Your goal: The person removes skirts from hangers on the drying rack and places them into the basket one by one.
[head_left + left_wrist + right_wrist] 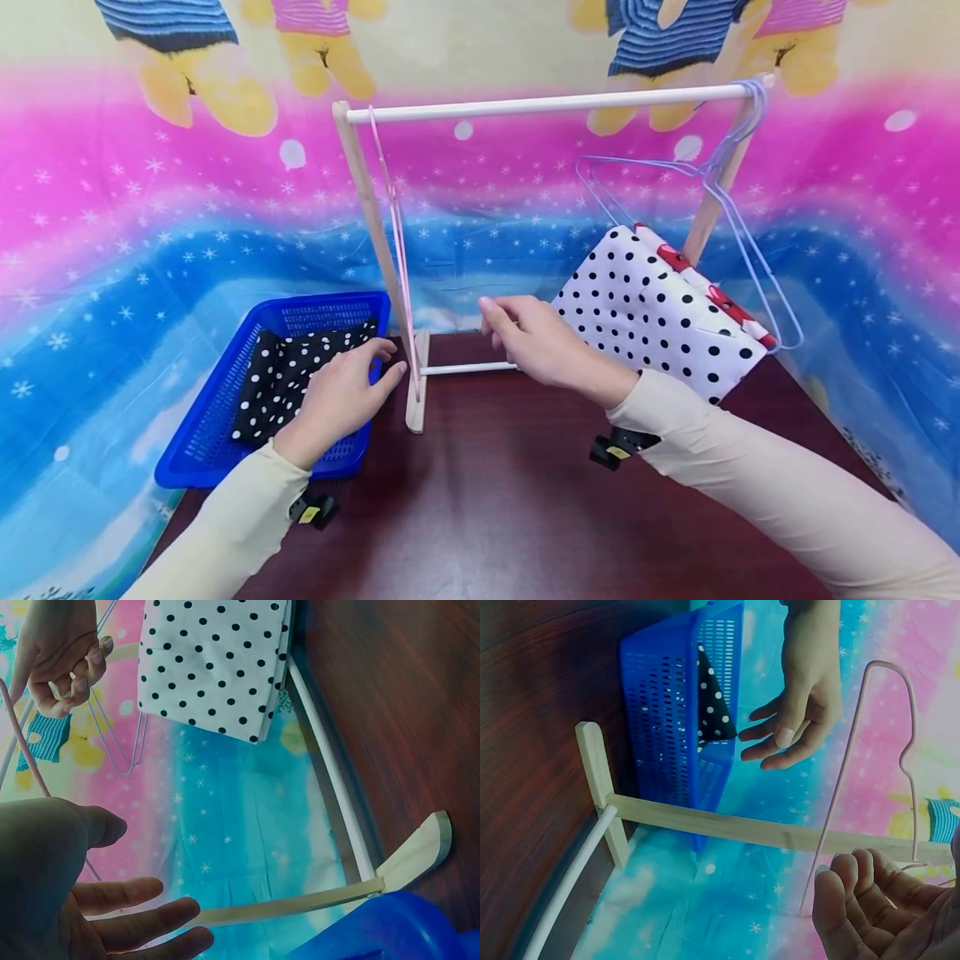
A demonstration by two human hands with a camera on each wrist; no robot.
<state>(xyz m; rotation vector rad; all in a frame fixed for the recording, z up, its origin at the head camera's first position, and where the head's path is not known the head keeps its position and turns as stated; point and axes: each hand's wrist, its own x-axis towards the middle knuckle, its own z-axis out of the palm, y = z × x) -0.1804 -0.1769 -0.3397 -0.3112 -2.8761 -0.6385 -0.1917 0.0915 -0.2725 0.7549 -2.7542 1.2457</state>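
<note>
My left hand (341, 396) hovers over the right side of a blue plastic basket (330, 300), its fingers relaxed and apart. Inside lies a folded black cloth with white dots (273, 379); whether the hand touches it I cannot tell. Right of the fingertips, a pink hanger (398, 225) hangs at the left end of a wooden rack (525, 106). In front of the rack's middle is my right hand (536, 337), fingers loosely curled and holding nothing. Beyond its wrist hangs a white cloth with black dots (652, 308), in front of a red-and-white cloth (675, 257).
Blue-purple hangers (742, 225) are hooked at the rack's right end, carrying the cloths. A white lower bar (465, 367) crosses near the dark red wooden table (510, 492). Patterned fabric (480, 183) surrounds the back and sides.
</note>
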